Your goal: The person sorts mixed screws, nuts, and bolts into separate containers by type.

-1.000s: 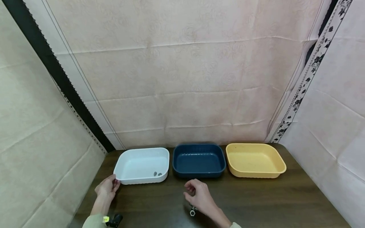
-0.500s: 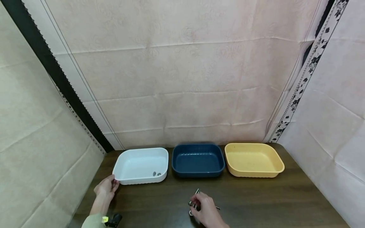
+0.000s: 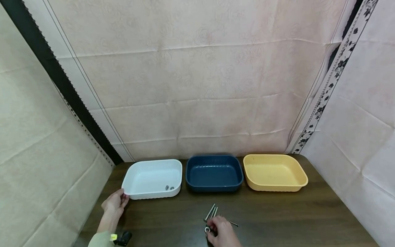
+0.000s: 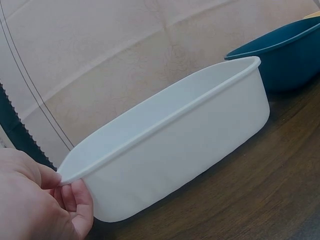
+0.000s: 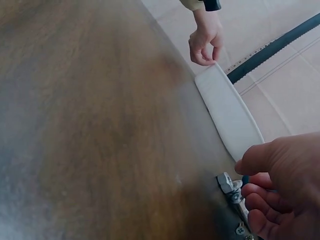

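Note:
My left hand (image 3: 115,204) pinches the near left corner of the white plastic tray (image 3: 145,197), thumb over the rim and fingers beneath it, as the left wrist view shows. Two small grey nuts (image 3: 167,188) lie inside that tray. Low in the middle of the table, my right hand (image 3: 223,232) is over a small pile of metal hardware, its fingers loosely bent. A hex nut (image 5: 226,183) sits just beyond its thumb and fingertips. Several long screws (image 3: 211,212) stick out past the hand, and Phillips screw heads (image 5: 240,230) show beside the fingers; the palm hides part of the pile.
A dark blue tray (image 3: 215,189) stands right of the white one, and a yellow tray (image 3: 276,188) right of that. All three line the back of the brown wooden table (image 3: 277,212). Pale cloth (image 3: 197,85) hangs behind and at both sides.
My right hand has moved down and slightly right, from in front of the blue tray to the hardware, leaving more of the screws in sight. The left hand keeps its hold on the white tray.

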A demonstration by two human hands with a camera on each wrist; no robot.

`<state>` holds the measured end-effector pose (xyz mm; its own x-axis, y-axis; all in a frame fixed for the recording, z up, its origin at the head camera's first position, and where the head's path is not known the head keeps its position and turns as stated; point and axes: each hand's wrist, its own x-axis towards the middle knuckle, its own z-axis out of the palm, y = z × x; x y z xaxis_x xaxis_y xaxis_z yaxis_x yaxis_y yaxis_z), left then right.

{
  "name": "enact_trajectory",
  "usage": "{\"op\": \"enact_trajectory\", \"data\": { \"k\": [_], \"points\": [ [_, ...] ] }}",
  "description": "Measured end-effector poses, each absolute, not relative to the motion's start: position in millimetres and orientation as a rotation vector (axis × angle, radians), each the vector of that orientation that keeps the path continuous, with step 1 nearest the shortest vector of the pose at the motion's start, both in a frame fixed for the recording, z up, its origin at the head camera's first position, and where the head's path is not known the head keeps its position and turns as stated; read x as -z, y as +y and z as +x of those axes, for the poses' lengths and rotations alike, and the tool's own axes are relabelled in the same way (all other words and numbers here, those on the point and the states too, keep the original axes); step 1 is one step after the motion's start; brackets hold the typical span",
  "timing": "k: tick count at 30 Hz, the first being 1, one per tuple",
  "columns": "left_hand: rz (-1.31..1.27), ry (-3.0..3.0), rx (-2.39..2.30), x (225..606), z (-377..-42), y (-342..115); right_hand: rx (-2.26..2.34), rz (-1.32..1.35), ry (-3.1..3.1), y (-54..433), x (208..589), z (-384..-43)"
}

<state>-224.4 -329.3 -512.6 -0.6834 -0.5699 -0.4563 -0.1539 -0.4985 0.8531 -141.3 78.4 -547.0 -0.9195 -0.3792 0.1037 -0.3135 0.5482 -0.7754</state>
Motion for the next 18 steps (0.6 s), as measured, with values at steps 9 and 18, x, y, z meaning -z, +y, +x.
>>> {"op": "enact_trajectory", "data": {
  "k": [9,18],
  "points": [
    [1.097,-1.397,2.258,511.4,-225.5,-328.9,1.244,-0.609,2.796,76.9,551.1,-138.1],
    [1.086,-1.412,2.245,511.8,-224.4,-328.2,1.139,-0.552,2.875,70.2,555.1,-138.2]
  ]
}}
